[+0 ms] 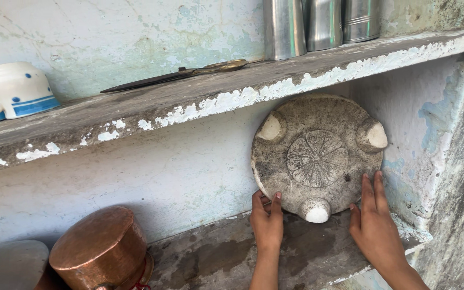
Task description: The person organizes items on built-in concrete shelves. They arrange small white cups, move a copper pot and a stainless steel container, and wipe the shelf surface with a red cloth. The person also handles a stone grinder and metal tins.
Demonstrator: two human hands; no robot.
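Observation:
A round stone board (318, 156) with three short legs and a carved flower on its underside stands on edge against the wall, under a shelf. My left hand (267, 220) grips its lower left rim, fingers curled behind the edge. My right hand (374, 223) lies flat against its lower right rim, fingers pointing up. The board's bottom rests on a stone ledge (232, 258).
The painted stone shelf (189, 99) above carries scissors (183, 74), three steel tumblers (320, 24) and upturned white and blue cups (17, 88). A copper pot (100, 252) lies tipped at lower left beside a grey lid (6, 266). A rough wall (457, 177) closes the right side.

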